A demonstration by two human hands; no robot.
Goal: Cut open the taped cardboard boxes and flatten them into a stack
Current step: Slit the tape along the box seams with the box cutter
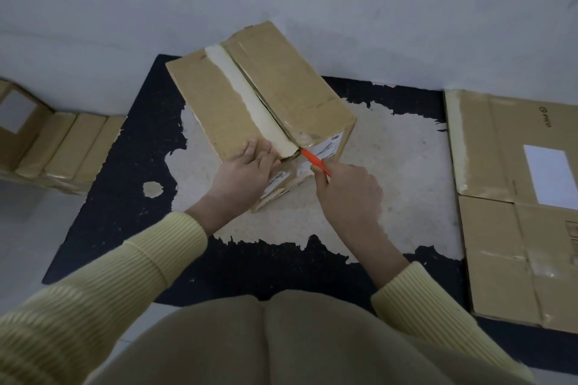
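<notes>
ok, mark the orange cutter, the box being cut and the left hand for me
orange cutter (313, 162): head view, on the bare orange shaft near the box seam.
box (281, 81): head view, on its right top flap.
left hand (244, 168): head view, on the back of the hand.

A small dark printed logo (545, 117), too small and skewed to read with certainty, marks the far part of the flattened brown cardboard sheet (497, 147) on the right, where a plain white rectangular sticker (550, 178) shows no legible print. White shipping labels (327, 147) on the near side of the brown taped cardboard box (219, 103) at centre carry dark printed lines and bars, all too blurred to read. A white label (17, 112) on the brown cardboard box (12, 150) at far left is likewise unreadable.
</notes>
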